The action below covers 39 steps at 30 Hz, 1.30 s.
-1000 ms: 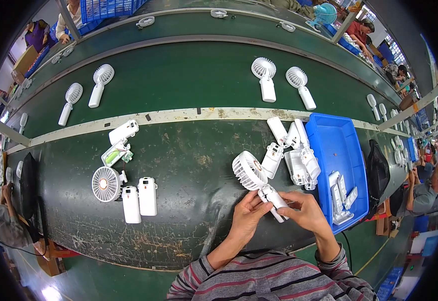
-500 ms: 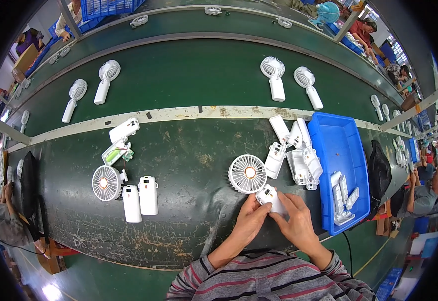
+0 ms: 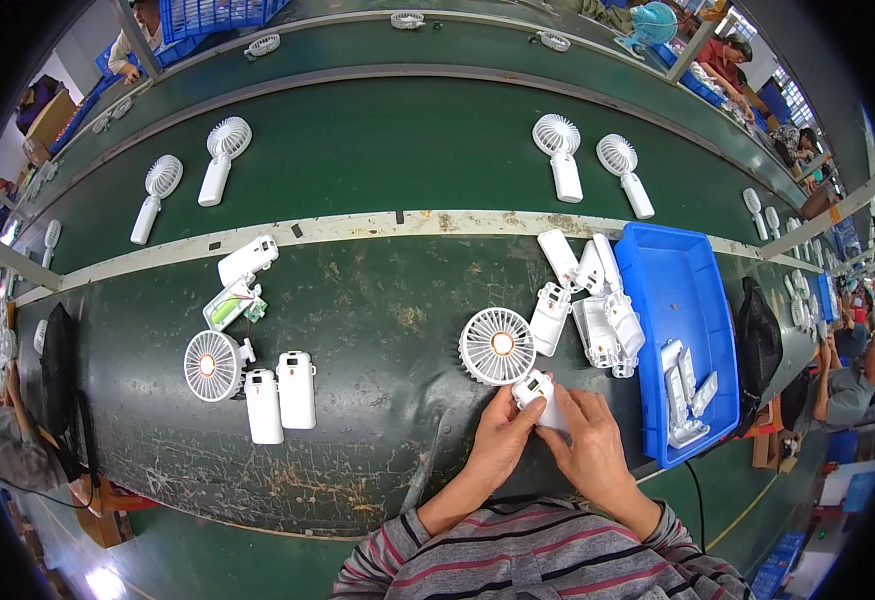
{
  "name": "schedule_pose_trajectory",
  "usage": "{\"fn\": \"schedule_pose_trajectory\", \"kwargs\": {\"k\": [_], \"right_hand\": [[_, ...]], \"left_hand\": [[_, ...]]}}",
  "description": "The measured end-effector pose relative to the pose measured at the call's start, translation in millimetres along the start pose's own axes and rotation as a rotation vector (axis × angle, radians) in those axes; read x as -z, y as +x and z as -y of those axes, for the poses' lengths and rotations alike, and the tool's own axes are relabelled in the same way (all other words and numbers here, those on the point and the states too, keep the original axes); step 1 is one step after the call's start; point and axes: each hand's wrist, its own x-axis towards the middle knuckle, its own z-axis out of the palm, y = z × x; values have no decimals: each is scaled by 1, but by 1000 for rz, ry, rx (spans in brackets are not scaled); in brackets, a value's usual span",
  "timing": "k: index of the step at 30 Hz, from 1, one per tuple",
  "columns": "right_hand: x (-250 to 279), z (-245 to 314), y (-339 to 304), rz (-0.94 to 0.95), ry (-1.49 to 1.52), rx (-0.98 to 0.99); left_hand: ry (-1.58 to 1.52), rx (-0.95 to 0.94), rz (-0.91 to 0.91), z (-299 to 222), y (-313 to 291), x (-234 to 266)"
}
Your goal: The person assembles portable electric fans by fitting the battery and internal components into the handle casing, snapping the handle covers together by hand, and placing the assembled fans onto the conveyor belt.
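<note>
I sit at a dark green workbench (image 3: 377, 330), its top scuffed and scratched, with a pale worn strip (image 3: 397, 222) running along its far edge. Beyond that strip I see a green conveyor belt (image 3: 387, 140) curving across the whole view, and past it another green belt lane (image 3: 357, 45). A blue plastic tray (image 3: 679, 270) sits to my right on the bench. At the far upper left I make out a blue crate (image 3: 207, 14). Other people sit along the line at the right edge and at the top. Light from the left glares off the floor (image 3: 97, 585) below my bench.
</note>
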Motion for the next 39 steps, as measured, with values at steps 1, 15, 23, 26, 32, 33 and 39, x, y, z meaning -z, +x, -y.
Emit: {"fn": "schedule_pose_trajectory", "kwargs": {"k": [1,15,23,26,32,33,39], "right_hand": [[-1,0,0,0,-1,-2],[-13,1,-6,-53,-116,25],[-7,3,-6,-81,-60,44],[0,-5,-5,-22,60,-70],[8,-36,7,630,1364,-510],[8,-36,6,625,1363,-511],[7,-12,1,498,1056,-557]], "left_hand": [[5,3,-4,0,0,0],[-90,-50,-84,6,-2,-3],[-21,-92,-115,8,-4,-1],[-32,-111,-72,-1,-7,-4],[-59,54,326,-20,-12,-8],[-25,34,337,-21,-14,-10],[68,71,397,-31,-15,-6]]}}
